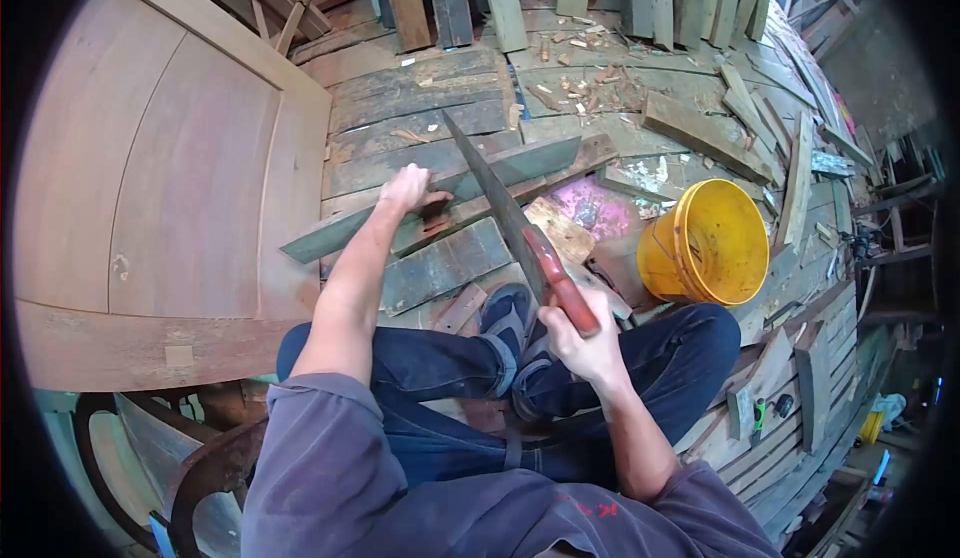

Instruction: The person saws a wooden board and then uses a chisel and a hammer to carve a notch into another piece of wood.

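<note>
Left hand [405, 188], grip closed round a long grey wooden board [535, 161], seemingly steadies it; right hand [583, 333] clasps a steel handsaw [500, 201] by its reddish-brown handle [562, 290].

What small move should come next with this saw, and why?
Probably the right hand should settle the saw onto the plank: the blade crosses it in view, though contact is unclear, and the left hand rests on it.
</note>
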`<state>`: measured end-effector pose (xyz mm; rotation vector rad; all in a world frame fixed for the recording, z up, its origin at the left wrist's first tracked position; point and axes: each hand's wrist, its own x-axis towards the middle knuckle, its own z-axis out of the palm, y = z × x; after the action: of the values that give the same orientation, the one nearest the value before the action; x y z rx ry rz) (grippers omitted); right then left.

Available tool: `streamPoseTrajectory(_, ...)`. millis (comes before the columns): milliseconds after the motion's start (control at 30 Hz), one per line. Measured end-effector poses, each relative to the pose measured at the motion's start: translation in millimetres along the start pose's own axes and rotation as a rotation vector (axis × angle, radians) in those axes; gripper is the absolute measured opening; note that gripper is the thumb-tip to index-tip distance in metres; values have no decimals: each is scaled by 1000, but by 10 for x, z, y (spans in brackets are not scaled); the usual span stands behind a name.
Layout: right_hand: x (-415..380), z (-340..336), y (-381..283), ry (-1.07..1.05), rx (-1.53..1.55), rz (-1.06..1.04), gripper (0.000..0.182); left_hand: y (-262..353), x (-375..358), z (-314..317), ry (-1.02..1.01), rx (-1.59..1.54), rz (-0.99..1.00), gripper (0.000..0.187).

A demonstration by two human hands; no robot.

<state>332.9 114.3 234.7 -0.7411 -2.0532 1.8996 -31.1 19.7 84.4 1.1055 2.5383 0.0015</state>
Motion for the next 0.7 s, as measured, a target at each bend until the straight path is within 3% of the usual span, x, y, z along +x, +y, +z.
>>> streamPoseTrajectory(233, -290, -149, -70, -27, -84, -111, 16, -51, 17, 66, 90, -22, 80, 69)
streamPoseTrajectory(300, -6, -66, 192, -9, -168, -80, 16, -49, -3, 162, 125, -16, 89, 68)
streamPoseTrajectory(333, 196, 18, 397, 37, -197, -222, 15, -120, 67, 280, 141, 15, 110, 68)
streamPoseTrajectory(433, 678, 281, 541, 54, -58, -207, 15, -91, 10, 272, 193, 11, 117, 68)
streamPoseTrajectory(600, 239, 215, 194, 39, -161, -272, 12, -83, 73, 132, 33, 10, 27, 69)
streamPoseTrajectory(700, -125, 71, 123, -8, -170, -200, 12, -48, 74, 31, -18, 31, 17, 69)
